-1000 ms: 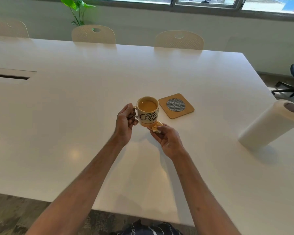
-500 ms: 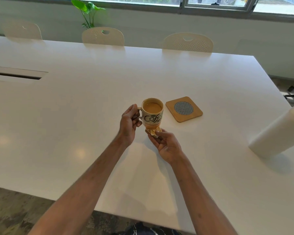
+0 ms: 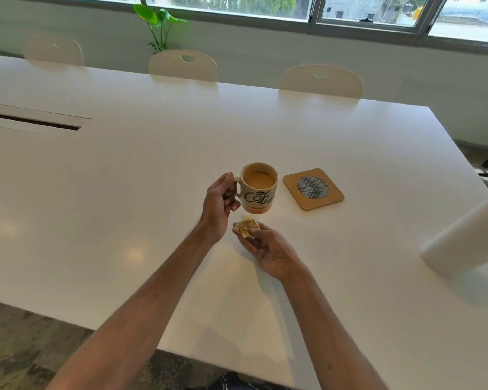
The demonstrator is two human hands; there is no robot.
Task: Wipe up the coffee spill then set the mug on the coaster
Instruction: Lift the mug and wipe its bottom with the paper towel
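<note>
1. Holding the coffee mug point(image 3: 259, 188) by its handle w/ my left hand point(image 3: 219, 204): fingers curled round the handle, thumb on top. Mug upright, coffee inside. I can't tell if its base touches the white table point(image 3: 124, 192).
2. Right hand point(image 3: 268, 249), palm up, sits just in front of the mug. Its fingertips pinch a crumpled, coffee-stained paper towel wad point(image 3: 246, 226), near the mug's base but apart from it.
3. Wooden coaster point(image 3: 313, 189) w/ round mesh inset lies flat just right of the mug, not touching.
4. Paper towel roll point(image 3: 465, 237) lies on its side at the table's right edge, well apart.
5. Cream chairs point(image 3: 320, 81) along the far side; plant point(image 3: 159, 23) behind.
</note>
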